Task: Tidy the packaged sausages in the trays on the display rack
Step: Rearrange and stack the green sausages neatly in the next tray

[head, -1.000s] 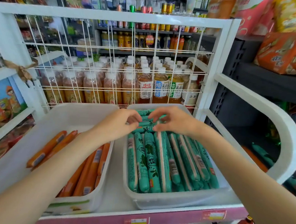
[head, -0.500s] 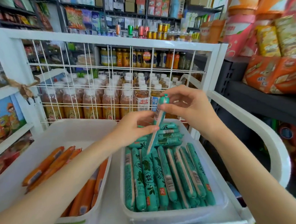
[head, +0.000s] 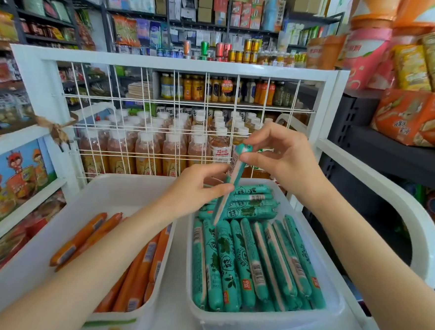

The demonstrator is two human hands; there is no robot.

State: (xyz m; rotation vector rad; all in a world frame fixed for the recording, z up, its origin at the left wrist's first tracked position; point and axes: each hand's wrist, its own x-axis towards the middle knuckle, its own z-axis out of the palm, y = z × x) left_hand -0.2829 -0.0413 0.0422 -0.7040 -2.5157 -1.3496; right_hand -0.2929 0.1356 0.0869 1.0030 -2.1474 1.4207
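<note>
Green-wrapped, one packaged sausage (head: pixel 229 181) is held nearly upright above the right tray (head: pixel 335 299) of green sausages (head: pixel 253 265), pinched at its top by the right hand (head: pixel 282 159) and mid-length by the left hand (head: pixel 196 191), beside the orange sausages' tray (head: pixel 52 230).

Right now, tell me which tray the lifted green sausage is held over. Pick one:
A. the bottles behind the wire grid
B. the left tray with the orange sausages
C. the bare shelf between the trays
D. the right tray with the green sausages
D. Both hands hold the lifted green sausage, the right hand pinching its top and the left hand its middle, and its lower end hangs over the right tray of green sausages.
</note>
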